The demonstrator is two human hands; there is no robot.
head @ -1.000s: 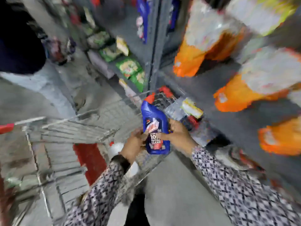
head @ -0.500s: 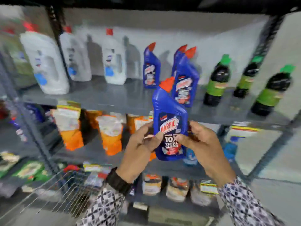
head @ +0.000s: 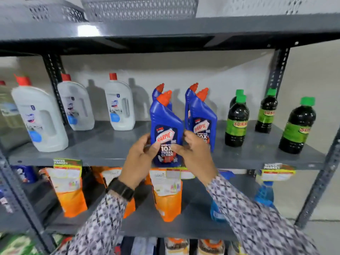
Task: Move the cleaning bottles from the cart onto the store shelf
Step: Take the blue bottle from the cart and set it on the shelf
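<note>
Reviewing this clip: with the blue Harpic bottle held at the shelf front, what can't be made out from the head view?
- Whether the held Harpic bottle rests on the shelf: left hand and right hand cover its lower sides.
- Rear Harpic bottles: labels hidden by the front ones.
- White bottles: label print blurred.
- The cart: out of frame.
- Rightmost green-capped bottle: label name only partly readable.

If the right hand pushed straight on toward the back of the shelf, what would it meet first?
Probably the front blue Harpic bottle of the right-hand pair, standing just behind the right hand, which grips the held Harpic bottle together with the left hand. Depth is unclear; they may already touch.
</note>
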